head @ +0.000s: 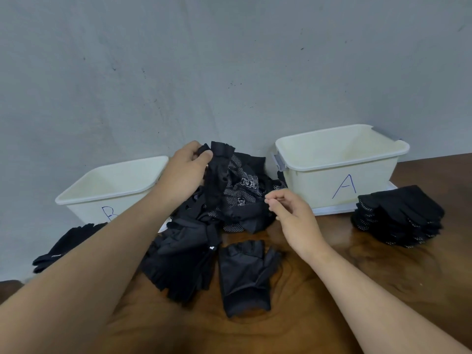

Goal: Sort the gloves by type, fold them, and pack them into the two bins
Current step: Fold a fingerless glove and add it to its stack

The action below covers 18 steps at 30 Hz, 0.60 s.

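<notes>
At the far left edge of the wooden bench (383, 277), a small heap of plain black gloves (66, 244) lies in front of the white bin marked B (112, 190), which stands against the grey wall (229, 60). The left hand (186, 172) reaches past that bin's right corner and grips a raised black glove (221, 153), with fingers and thumb curled round its upper end, at the top of the mixed pile (240, 200) heaped between the two bins. Nearer the person, a stack of fingerless gloves (178, 264) lies partly under the left forearm, and just to its right a single fingerless glove (245, 274) lies flat, cuff towards the camera. The right hand (291, 213) hovers at the pile's right edge, fingers curled and thumb close to forefinger; whether it pinches any fabric I cannot tell. Behind it stands the white bin marked A (339, 180), nothing visible inside. At its right front, a neat stack of dotted gloves (398, 215) rests on the bench.
</notes>
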Motion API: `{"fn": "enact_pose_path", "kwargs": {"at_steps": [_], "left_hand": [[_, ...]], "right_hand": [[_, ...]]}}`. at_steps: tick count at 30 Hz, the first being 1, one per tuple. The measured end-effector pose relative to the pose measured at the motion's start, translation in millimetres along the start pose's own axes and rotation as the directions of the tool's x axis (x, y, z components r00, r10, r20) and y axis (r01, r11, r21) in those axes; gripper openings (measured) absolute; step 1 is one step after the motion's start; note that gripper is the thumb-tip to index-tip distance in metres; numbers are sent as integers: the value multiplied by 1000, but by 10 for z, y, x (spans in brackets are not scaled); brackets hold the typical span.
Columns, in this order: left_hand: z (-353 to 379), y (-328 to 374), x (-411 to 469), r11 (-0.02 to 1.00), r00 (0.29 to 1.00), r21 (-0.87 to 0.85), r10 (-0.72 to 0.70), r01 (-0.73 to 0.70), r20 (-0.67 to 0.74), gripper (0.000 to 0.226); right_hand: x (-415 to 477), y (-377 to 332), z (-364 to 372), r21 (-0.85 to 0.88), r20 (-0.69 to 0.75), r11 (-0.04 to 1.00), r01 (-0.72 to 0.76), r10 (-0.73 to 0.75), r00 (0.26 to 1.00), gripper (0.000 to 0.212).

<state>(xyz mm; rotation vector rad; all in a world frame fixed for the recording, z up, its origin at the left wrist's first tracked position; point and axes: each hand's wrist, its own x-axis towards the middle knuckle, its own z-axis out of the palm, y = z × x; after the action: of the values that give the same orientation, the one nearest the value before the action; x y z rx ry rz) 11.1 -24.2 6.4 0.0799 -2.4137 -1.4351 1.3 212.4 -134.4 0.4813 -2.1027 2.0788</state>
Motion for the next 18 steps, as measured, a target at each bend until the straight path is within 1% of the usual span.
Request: {"fn": "enact_pose_path", "kwargs": {"at_steps": [2,5,6,8,10,12,13,14,15,16,17,18], "left_hand": [[49,31,-53,994,999,-101,-32,33,12,26],[100,47,-95,979,998,-192,-63,62,0,28],[108,38,-98,972,997,-221,-79,78,6,28],[137,13,-103,953,993,-280,-115,119,29,28],[209,-25,-121,929,990,-343,-122,140,73,30],[298,-53,-157,898,987,-417,-95,140,126,31],[345,-69,-176,878,985,-457,-79,141,152,30],[385,-82,-192,860,983,-490,-67,145,173,28],[422,-94,-207,844,979,-515,-55,150,194,26],[460,-106,-219,840,977,-522,-45,149,208,25],[486,-119,-228,840,975,-521,-37,148,218,23],[502,-134,-238,848,974,-510,-31,144,223,22]], "right_hand": [[-14,-56,6,2,47,999,34,-34,998,17],[-80,-41,47,-77,273,997,30,-7,962,21],[-102,-18,71,-121,320,992,29,11,947,22],[-121,-12,102,-136,327,991,3,42,944,22],[-99,-53,128,-31,303,996,-89,94,948,22],[-56,-106,153,66,282,972,-227,200,938,32],[-43,-131,160,121,280,939,-321,278,919,40],[-29,-157,164,202,296,884,-423,356,886,47],[-18,-187,157,300,336,801,-518,419,843,52],[1,-205,135,383,389,712,-588,453,802,54],[14,-224,103,442,429,643,-626,462,777,51],[36,-243,65,477,436,609,-633,461,772,45]]}}
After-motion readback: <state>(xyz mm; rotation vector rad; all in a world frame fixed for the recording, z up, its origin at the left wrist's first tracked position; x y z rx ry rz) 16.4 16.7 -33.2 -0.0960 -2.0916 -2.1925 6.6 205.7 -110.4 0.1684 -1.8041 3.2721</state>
